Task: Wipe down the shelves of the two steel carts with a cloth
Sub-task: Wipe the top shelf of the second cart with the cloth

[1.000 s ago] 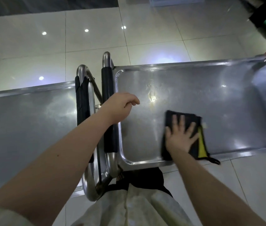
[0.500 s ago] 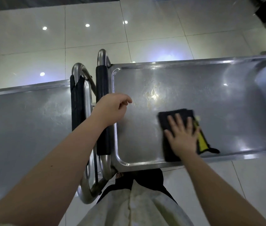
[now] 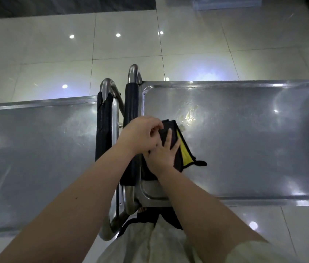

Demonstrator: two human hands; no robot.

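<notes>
Cloth: the black cloth (image 3: 183,149) with a yellow side lies flat on the top shelf of the right cart (image 3: 244,149), at its nine o'clock end, just beside the padded handle (image 3: 130,103). That end looks like a corner where grime would collect, which probably explains why it sits there.

Right hand: the right hand (image 3: 161,158) is spread palm-down on the cloth, fingers straight and pointing to about one o'clock. It presses rather than grips, which suits rubbing steel.

Left hand: the left hand (image 3: 142,136) reaches across the handle, its fingers curled at the cloth's ten o'clock corner. I cannot tell whether it pinches that corner or only hovers. My guess is that it means to straighten or refold the cloth.

Stain: a pale dried mark (image 3: 189,114) sits on the shelf at one o'clock from the cloth, close to it but not covered. It appears not yet wiped.

Left cart: its top shelf (image 3: 36,158) lies at nine o'clock, and its own handle (image 3: 104,118) stands nearly against the other handle. With the carts this close, one stance reaches both shelves.

Progress: judging by the stain and the smeary left shelf, much wiping remains.
</notes>
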